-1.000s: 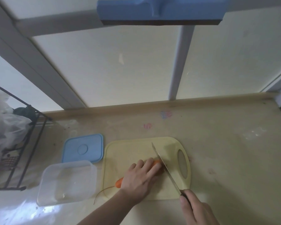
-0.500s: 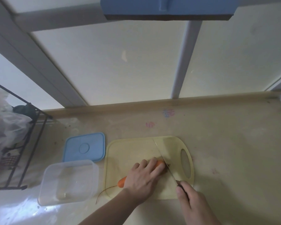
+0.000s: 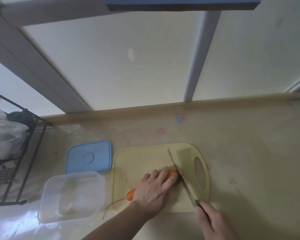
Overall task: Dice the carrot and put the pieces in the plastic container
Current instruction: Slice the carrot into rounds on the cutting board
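Pinning carrot (image 3: 130, 195) under left fingers (image 3: 164, 177) | right fingers (image 3: 200, 213) gripping knife (image 3: 178, 172)

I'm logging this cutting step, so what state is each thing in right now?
carrot: whole, lying on the cutting board
knife: blade at the carrot's thick end
plastic container: open, no carrot pieces inside
blue lid: off, flat on the counter
left hand: holding the carrot down
right hand: gripping the knife handle
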`<state>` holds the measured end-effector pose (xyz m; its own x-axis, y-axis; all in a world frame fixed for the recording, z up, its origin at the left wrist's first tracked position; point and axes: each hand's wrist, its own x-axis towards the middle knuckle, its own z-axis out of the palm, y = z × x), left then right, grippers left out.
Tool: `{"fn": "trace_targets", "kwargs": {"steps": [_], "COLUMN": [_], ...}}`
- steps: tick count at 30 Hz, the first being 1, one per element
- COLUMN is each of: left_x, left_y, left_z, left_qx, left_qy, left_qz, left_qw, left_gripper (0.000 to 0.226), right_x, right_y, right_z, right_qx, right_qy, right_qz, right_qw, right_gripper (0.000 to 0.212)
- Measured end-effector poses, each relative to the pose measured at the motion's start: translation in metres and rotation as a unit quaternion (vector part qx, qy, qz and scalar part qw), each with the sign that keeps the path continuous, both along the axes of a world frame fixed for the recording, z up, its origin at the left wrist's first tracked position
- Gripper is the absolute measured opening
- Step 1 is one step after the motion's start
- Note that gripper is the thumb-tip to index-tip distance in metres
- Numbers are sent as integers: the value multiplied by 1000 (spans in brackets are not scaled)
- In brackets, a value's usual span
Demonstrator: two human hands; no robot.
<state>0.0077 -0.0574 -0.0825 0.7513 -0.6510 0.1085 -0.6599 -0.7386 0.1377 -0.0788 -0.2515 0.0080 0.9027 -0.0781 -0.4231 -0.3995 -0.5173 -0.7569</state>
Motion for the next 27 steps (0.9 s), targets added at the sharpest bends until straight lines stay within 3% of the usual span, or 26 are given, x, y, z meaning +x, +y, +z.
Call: {"fn": "trace_targets", "kwargs": {"steps": [3,11,15,19,23,27], "left_x": [1,2,0,5,4,1], "left_y": [1,1,1,2,2,1], "left_z": [0,-1,0,-1,-1,2], "left_qx": [2,-3,-3,-13,-14,-34], "left_qy": [-1,-8,-13,-4,14,27], "left_qz": [0,0,-4,10,19,23], "left_qw": [1000,1000,1000,1000,1000,999], "left_gripper": [44,43,44,40,39,44], "right_x": [16,-7,10,14,24,50], "right_y": [5,-2,6,9,-7,-30], "right_z": [-3,-3,-22,-29,-29,-38], "right_qx": [-3,-19,-31,-59,-77,-50], "right_qy": [-5,25,34,37,13,-36], "right_qz": [17,-9,-12,2,19,-25], "right_qw": [1000,999,999,998,997,998], "right_gripper": [16,27,11,23,13,30]}}
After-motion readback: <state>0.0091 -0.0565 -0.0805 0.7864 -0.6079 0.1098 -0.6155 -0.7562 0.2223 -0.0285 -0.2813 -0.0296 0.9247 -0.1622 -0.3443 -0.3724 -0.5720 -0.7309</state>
